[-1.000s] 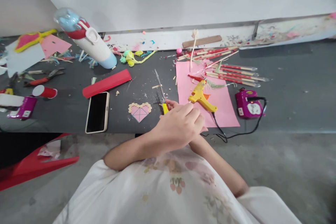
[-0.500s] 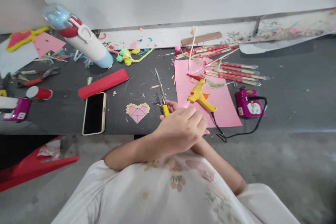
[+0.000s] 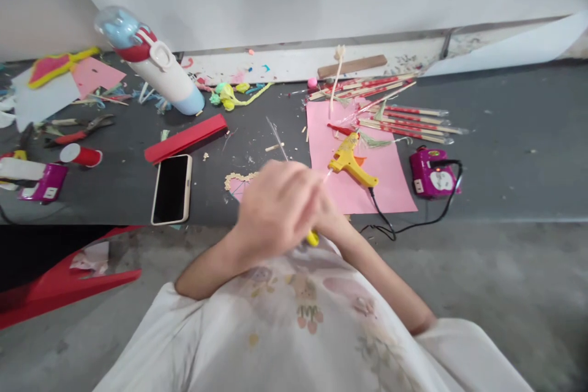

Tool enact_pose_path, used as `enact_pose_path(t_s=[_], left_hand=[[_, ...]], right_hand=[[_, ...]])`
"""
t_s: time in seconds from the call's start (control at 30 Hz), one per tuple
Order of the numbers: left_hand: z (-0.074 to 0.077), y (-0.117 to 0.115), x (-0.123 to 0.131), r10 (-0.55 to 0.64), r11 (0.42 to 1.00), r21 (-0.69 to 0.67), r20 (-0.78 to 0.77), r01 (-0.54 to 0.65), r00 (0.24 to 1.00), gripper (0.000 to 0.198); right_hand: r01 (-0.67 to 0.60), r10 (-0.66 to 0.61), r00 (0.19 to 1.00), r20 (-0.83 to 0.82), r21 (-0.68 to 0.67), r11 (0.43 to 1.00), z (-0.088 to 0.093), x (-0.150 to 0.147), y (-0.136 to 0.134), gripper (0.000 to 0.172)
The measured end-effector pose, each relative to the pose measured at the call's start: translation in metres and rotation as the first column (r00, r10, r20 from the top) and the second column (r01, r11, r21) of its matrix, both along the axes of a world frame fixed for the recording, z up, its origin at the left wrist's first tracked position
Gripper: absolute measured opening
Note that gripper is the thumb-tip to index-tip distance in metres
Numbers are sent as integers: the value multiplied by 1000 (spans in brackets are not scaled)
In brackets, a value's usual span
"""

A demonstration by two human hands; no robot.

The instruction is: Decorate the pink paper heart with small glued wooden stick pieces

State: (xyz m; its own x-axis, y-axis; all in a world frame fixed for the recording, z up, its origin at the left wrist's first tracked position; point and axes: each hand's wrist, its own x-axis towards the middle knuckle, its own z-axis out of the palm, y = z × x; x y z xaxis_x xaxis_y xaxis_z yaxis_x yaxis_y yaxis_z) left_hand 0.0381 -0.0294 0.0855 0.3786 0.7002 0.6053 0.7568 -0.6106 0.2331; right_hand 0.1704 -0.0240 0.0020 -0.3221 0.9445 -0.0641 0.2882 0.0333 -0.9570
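My left hand [image 3: 275, 208] is smeared by motion above the table's front edge, its fingers curled, and it covers most of my right hand [image 3: 331, 219]. A yellow scissors handle [image 3: 313, 237] pokes out under the two hands, and a faint blurred blade rises toward the table's middle. A thin pale stick [image 3: 327, 176] juts from the hands toward the yellow glue gun [image 3: 351, 162]. The small pink heart [image 3: 234, 182] with a beaded rim lies half hidden behind my left hand.
The glue gun rests on pink paper [image 3: 390, 177], its cord running to a purple socket [image 3: 434, 173]. Red-wrapped sticks [image 3: 404, 119] lie behind. A phone [image 3: 172, 188], red strip [image 3: 186, 138], tipped bottle [image 3: 156, 70] and pliers [image 3: 78, 131] sit to the left.
Both hands have pulled back toward my body and to the left with the scissors, now partly covering the heart. The left hand is blurred by the motion.
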Motion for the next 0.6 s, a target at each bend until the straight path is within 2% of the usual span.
enact_pose_path(t_s=[0.07,0.13,0.23,0.33,0.4,0.6], left_hand=[[1,0,-18,227,974,11,40,-228,973,11],[-3,3,-32,333,943,4,-18,-333,943,11],[-10,5,-42,317,947,-6,-127,-320,940,17],[-13,3,-41,258,966,15,-169,-259,951,13],[-14,1,-40,214,977,22,-153,-213,965,7],[-17,-2,-36,123,990,62,2,-123,992,17]], right_hand=[[-36,30,989,-144,-42,998,1,9,2,52],[-56,33,966,-255,-84,995,6,16,2,55],[-85,53,965,-258,-114,990,17,25,-3,59],[-116,94,976,-199,-105,988,25,34,-8,59],[-134,122,982,-143,-84,987,30,39,-10,60],[-169,166,984,71,35,985,47,50,-9,69]])
